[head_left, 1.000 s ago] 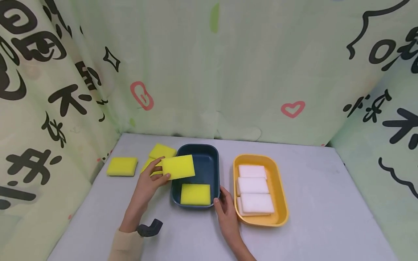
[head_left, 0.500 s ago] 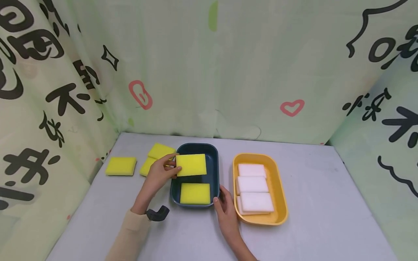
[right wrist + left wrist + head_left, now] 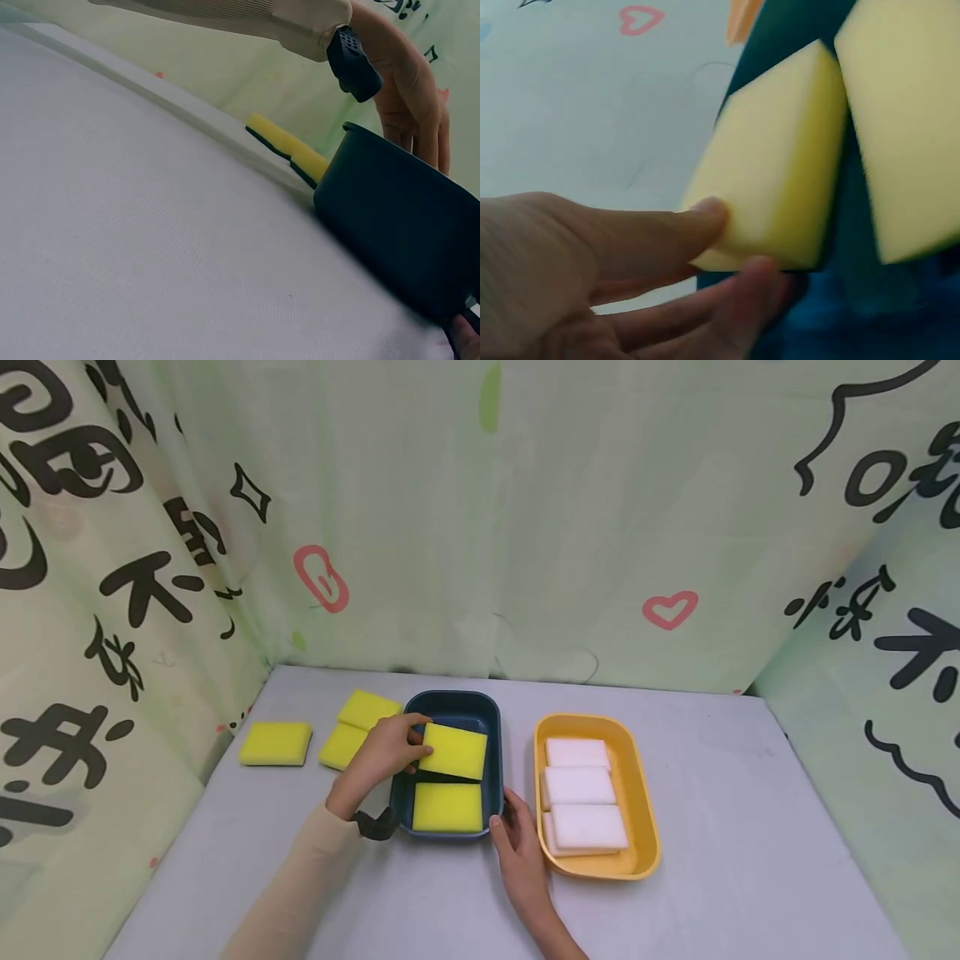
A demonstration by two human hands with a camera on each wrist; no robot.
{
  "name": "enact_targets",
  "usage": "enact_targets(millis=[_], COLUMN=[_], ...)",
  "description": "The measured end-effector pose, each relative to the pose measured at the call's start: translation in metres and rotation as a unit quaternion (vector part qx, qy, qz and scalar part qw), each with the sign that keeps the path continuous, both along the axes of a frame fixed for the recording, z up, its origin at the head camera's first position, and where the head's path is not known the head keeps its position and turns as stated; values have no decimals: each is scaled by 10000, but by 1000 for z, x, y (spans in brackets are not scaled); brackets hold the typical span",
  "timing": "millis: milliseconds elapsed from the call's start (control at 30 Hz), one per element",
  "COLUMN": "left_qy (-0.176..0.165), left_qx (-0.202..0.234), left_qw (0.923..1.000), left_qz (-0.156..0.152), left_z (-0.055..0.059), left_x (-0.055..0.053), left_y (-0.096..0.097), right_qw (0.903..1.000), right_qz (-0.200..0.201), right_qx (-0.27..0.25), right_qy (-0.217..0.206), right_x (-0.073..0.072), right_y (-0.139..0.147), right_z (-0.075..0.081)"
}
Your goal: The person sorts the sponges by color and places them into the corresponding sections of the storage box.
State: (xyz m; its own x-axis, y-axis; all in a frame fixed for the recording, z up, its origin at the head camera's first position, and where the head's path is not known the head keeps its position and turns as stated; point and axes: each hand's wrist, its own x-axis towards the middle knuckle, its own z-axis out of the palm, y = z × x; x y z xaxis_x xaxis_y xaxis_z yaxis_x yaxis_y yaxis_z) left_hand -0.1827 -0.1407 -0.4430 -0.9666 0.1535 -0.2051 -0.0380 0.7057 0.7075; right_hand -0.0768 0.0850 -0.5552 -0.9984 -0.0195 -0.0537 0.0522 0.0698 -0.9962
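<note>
My left hand (image 3: pixel 384 747) pinches a yellow sponge (image 3: pixel 454 750) by its left end, over the middle of a dark blue tray (image 3: pixel 459 705). In the left wrist view, the thumb lies on top of this sponge (image 3: pixel 757 157) and the fingers are at its lower edge. The sponge sits at a slight slant. Just nearer in the tray lies another yellow sponge (image 3: pixel 447 807), flat along the near wall. At the tray's near right corner my right hand (image 3: pixel 522 856) holds the tray, thumb at the corner and fingers along the outer right side. Most of that hand is outside the right wrist view.
Left of the blue tray lie two overlapping yellow sponges (image 3: pixel 366 710), partly behind my left hand, and a single yellow sponge (image 3: pixel 274 744). To the right stands an orange tray (image 3: pixel 647 835) with several white sponges (image 3: pixel 579 787). Printed curtains (image 3: pixel 562 527) enclose the white table.
My left hand has carried the yellow sponge rightward from the blue tray's left rim to over its middle, beside the sponge lying there. The right hand has kept its place at the tray's corner.
</note>
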Motion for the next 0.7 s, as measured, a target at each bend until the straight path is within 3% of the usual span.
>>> enact_targets(millis=[367, 700], left_qy=[-180, 617], left_qx=[-1005, -1815], left_qw=[9946, 9794], left_qz=[-191, -637], left_z=[7, 0], left_x=[-10, -7], left_y=[15, 21], right_qw=[10000, 10000], right_qz=[50, 4], right_qx=[-27, -6], right_qy=[-16, -35], right_x=[0, 0], right_y=[0, 0], right_z=[1, 2])
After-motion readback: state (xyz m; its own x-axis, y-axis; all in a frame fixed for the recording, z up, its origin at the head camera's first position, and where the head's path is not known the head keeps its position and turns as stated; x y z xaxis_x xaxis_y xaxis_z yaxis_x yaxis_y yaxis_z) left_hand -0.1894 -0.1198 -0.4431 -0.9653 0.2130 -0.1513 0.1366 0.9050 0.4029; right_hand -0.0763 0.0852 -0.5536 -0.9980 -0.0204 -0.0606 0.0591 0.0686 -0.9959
